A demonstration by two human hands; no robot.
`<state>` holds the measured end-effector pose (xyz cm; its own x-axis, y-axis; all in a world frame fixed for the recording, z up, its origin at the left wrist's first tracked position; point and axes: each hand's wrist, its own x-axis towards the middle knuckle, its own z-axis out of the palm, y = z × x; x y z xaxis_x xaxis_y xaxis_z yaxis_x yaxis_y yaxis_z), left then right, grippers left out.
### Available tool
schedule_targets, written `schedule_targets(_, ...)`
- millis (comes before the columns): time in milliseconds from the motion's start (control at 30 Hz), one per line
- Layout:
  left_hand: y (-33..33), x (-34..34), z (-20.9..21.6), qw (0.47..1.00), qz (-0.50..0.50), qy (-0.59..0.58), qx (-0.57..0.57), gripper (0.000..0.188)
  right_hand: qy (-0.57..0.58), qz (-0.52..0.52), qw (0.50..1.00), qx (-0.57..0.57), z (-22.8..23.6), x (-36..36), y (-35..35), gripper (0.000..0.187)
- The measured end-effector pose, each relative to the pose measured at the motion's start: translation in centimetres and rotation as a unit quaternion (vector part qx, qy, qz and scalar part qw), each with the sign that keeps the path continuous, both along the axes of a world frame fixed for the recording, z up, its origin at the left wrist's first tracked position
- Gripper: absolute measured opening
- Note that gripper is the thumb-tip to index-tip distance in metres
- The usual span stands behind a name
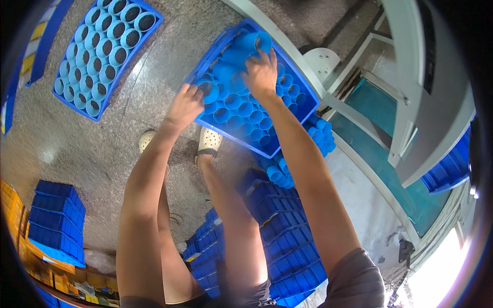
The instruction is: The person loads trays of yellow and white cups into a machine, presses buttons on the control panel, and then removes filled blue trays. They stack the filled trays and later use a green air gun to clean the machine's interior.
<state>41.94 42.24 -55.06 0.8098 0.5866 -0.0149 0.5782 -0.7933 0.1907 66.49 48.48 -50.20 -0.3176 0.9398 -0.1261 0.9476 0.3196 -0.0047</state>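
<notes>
Blue crates [285,231] crowd lower centre, a tray [117,81] upper left, while forearms [154,161] stretch to the upper-centre bin [309,107] of tubes [226,72], left hand [185,107] and right hand [262,74] curled over them, grip unclear

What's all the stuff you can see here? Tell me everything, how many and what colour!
Crate under the hands: one, blue, top middle
Tubes in it: many, blue, some blurred
Upper-left crate: one, blue, on the floor
Dark-filled tubes: over twenty, light blue, inside that crate
Loose tubes: several, blue, beside the middle crate
Stacked crates: many, blue, by the legs; more lower left
Machine frame: one, grey-white, right
Floor: one, grey, speckled
Clogs: two, cream, on the feet
Legs: two, bare, bottom middle
Left hand: one, bare, by a tube
Right hand: one, bare, over the tubes
</notes>
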Motion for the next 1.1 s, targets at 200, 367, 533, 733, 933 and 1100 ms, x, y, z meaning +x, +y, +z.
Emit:
schedule_targets(200,-1.0,1.6,0.5,0.994,0.012,0.104,0.007,0.013,-0.031,-0.015,0.999,-0.039,-3.7,-2.0,2.9,0.019)
schedule_targets(367,-2.0,4.5,0.2,0.968,0.008,0.250,-0.019,0.014,-0.080,0.010,0.995,-0.056,-2.6,-2.1,2.4,0.019)
schedule_targets(533,-2.9,6.7,0.6,0.932,-0.001,0.351,0.092,0.013,0.033,-0.027,0.995,-0.090,0.2,-1.2,-3.7,0.013)
schedule_targets(733,-2.1,6.1,1.2,0.887,-0.030,0.460,0.015,0.041,0.087,-0.149,0.934,-0.314,3.0,1.2,-16.1,0.017)
schedule_targets(933,-1.9,3.6,1.7,0.972,-0.015,0.234,-0.019,0.037,0.056,-0.274,0.892,-0.356,5.8,2.3,-26.5,0.024)
schedule_targets(1100,-6.5,2.6,16.2,0.907,0.101,0.151,-0.380,0.022,-0.021,-0.027,0.993,-0.110,14.4,1.4,-33.0,0.017)
